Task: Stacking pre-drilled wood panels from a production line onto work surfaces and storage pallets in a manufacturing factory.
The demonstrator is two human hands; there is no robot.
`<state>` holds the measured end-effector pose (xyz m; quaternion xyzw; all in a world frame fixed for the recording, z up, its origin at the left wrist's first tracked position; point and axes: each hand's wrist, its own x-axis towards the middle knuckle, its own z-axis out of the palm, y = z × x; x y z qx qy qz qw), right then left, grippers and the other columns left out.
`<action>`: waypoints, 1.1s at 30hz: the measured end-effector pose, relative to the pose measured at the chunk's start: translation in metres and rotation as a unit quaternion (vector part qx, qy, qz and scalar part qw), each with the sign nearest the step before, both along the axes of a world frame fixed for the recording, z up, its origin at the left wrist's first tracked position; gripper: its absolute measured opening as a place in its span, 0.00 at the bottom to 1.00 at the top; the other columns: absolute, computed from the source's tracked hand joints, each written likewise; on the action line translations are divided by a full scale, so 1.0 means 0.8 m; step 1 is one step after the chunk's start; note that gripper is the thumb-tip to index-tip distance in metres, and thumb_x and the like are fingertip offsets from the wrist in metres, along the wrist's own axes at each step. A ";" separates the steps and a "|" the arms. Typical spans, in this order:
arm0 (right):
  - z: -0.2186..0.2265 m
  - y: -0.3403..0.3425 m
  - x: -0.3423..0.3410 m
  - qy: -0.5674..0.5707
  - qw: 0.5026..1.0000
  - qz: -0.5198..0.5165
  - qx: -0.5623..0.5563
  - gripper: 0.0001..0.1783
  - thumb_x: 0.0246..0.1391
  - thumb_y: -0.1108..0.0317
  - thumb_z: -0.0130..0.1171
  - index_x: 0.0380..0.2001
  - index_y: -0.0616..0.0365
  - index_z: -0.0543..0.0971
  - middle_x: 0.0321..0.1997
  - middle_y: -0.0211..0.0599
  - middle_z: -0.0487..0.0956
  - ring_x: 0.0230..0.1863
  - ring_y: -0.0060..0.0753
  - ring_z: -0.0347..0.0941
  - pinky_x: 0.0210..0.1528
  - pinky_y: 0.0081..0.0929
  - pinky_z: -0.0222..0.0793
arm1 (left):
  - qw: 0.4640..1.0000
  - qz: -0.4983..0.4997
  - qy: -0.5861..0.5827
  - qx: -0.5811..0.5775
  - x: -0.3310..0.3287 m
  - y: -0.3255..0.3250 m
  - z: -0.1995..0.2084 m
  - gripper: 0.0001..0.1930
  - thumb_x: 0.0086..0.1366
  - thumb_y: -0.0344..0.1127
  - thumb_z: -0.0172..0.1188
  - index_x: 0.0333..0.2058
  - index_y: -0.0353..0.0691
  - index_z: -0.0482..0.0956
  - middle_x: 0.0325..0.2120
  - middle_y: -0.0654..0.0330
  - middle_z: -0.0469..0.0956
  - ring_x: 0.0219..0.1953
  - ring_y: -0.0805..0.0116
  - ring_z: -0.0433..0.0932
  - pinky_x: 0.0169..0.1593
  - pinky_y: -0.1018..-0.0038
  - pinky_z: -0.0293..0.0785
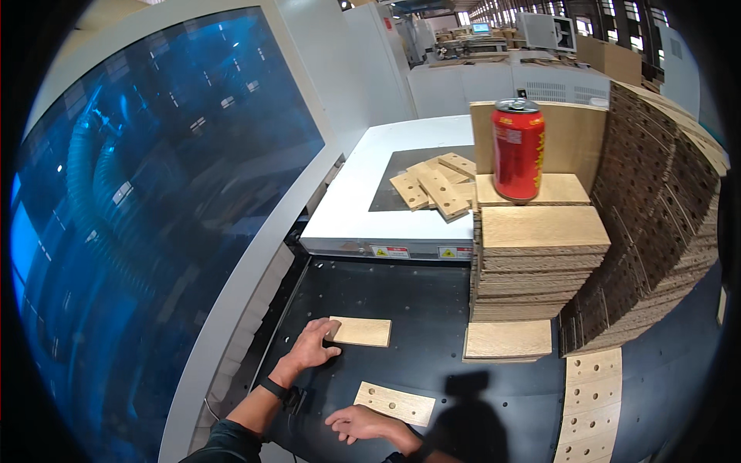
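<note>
My left hand point(312, 345) is at the left end of a plain light wooden board point(364, 332) lying on the dark machine table. Its fingers curl over that end, with the thumb by the near edge. Closer to me, a second wooden board point(409, 408) with drilled holes lies at a slant. Just in front of that board hangs my right hand point(361, 424), fingers pointing left, loosely bent and apart, with nothing in them. A black band circles my left wrist.
Right of my hands rise a stack of plain boards point(544, 228), topped by a red drink can point(518, 154), and a tall stack of drilled boards point(656, 185). Loose drilled boards point(436, 189) lie on the white machine housing point(347, 216). A blue-tinted machine window point(170, 139) stands left.
</note>
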<state>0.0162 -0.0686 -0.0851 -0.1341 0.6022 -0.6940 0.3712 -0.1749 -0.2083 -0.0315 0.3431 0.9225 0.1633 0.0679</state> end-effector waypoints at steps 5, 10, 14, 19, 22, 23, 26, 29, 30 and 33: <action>-0.014 -0.003 0.003 -0.005 1.000 -0.009 -0.021 0.20 0.66 0.69 0.50 0.58 0.66 0.75 0.41 0.41 0.82 0.35 0.28 0.81 0.38 0.25 0.80 | 0.993 -0.004 0.112 -0.024 0.004 0.032 0.000 0.35 0.51 0.37 0.73 0.59 0.44 0.73 0.62 0.46 0.67 0.65 0.43 0.62 0.67 0.55 0.61; -0.010 -0.002 0.000 -0.001 1.000 -0.003 -0.010 0.20 0.67 0.68 0.49 0.58 0.63 0.76 0.43 0.35 0.81 0.38 0.25 0.81 0.41 0.22 0.79 | 0.991 -0.079 0.108 -0.024 -0.004 0.054 -0.013 0.29 0.54 0.33 0.67 0.57 0.44 0.75 0.61 0.48 0.68 0.64 0.46 0.64 0.66 0.55 0.61; -0.007 0.004 -0.001 -0.001 1.000 0.004 -0.009 0.20 0.68 0.67 0.48 0.58 0.64 0.75 0.43 0.34 0.81 0.38 0.25 0.81 0.42 0.22 0.78 | 0.990 -0.061 0.125 -0.032 -0.035 0.061 -0.019 0.27 0.55 0.32 0.66 0.55 0.43 0.76 0.59 0.49 0.70 0.62 0.48 0.66 0.63 0.56 0.63; 0.018 0.015 0.004 -0.002 0.997 -0.041 -0.061 0.15 0.60 0.77 0.52 0.49 0.66 0.79 0.39 0.41 0.82 0.37 0.33 0.80 0.39 0.30 0.78 | 0.980 0.002 0.199 0.008 -0.103 0.046 -0.028 0.16 0.53 0.27 0.63 0.43 0.42 0.82 0.42 0.54 0.77 0.49 0.50 0.73 0.51 0.59 0.70; 0.011 0.017 0.006 -0.011 0.995 -0.054 -0.087 0.16 0.63 0.75 0.53 0.52 0.66 0.77 0.38 0.35 0.82 0.34 0.24 0.78 0.36 0.24 0.77 | 0.972 0.057 0.227 0.002 -0.152 0.052 -0.037 0.02 0.55 0.28 0.60 0.27 0.40 0.81 0.32 0.51 0.78 0.41 0.47 0.75 0.43 0.56 0.73; 0.009 0.018 0.006 -0.017 0.993 -0.062 -0.094 0.16 0.61 0.77 0.53 0.52 0.65 0.78 0.37 0.36 0.82 0.33 0.26 0.78 0.37 0.24 0.77 | 0.969 0.057 0.238 0.022 -0.171 0.055 -0.047 0.02 0.56 0.28 0.60 0.27 0.40 0.81 0.31 0.51 0.77 0.40 0.47 0.76 0.42 0.56 0.74; -0.004 0.014 0.004 0.067 0.991 -0.066 -0.090 0.16 0.61 0.77 0.53 0.52 0.65 0.79 0.36 0.36 0.83 0.33 0.26 0.79 0.37 0.26 0.78 | 0.964 0.086 0.249 0.022 -0.223 0.051 -0.059 0.03 0.57 0.28 0.59 0.27 0.39 0.81 0.29 0.48 0.79 0.37 0.47 0.78 0.41 0.56 0.75; 0.000 0.012 0.001 0.114 0.988 -0.070 -0.074 0.15 0.62 0.75 0.53 0.50 0.66 0.80 0.35 0.37 0.84 0.33 0.27 0.80 0.37 0.27 0.78 | 0.962 0.114 0.249 0.018 -0.262 0.046 -0.064 0.03 0.58 0.30 0.60 0.28 0.40 0.82 0.31 0.47 0.80 0.36 0.47 0.79 0.41 0.57 0.76; 0.002 0.013 0.000 0.133 0.986 -0.073 -0.071 0.15 0.62 0.74 0.53 0.50 0.66 0.80 0.35 0.37 0.84 0.32 0.28 0.81 0.37 0.28 0.78 | 0.962 0.128 0.242 0.018 -0.270 0.048 -0.064 0.04 0.59 0.32 0.61 0.31 0.39 0.82 0.32 0.47 0.80 0.38 0.47 0.78 0.42 0.56 0.76; -0.001 0.015 0.001 0.117 0.987 -0.080 -0.079 0.15 0.63 0.72 0.54 0.50 0.66 0.80 0.35 0.37 0.84 0.32 0.27 0.80 0.36 0.27 0.77 | 0.954 0.162 0.252 0.012 -0.266 0.074 -0.076 0.09 0.61 0.34 0.61 0.35 0.35 0.79 0.34 0.45 0.81 0.41 0.44 0.78 0.45 0.53 0.75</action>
